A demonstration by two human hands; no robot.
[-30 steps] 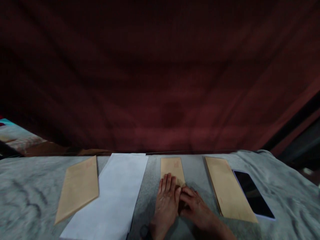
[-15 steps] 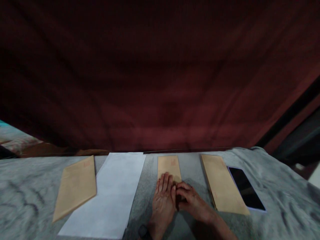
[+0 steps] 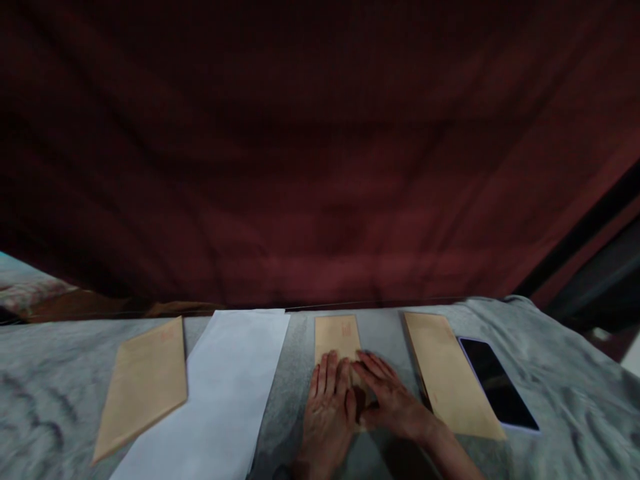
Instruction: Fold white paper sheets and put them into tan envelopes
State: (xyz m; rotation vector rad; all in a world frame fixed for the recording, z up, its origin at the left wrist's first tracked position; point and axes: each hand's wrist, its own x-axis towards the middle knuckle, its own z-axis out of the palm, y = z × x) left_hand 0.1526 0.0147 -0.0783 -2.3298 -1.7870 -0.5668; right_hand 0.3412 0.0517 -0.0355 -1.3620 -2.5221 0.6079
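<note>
My left hand [image 3: 327, 410] lies flat, fingers together, on the near half of a small brown envelope [image 3: 337, 335] in the middle of the grey cloth. My right hand [image 3: 393, 400] rests beside it, fingers stretched out over the envelope's right side and touching the left fingertips. Only the far half of this envelope shows; its near part is hidden under both hands. Neither hand grips anything.
A brown envelope [image 3: 144, 381] lies at the left, partly over a long white sheet [image 3: 220, 393]. A stack of brown envelopes [image 3: 447, 373] lies at the right with a dark phone [image 3: 497, 383] beside it. A dark red curtain [image 3: 320, 147] hangs behind the grey cloth [image 3: 565, 400].
My right hand's fingers went from curled at the envelope's edge to stretched flat across it. The left hand stayed pressed down. The view shifted slightly.
</note>
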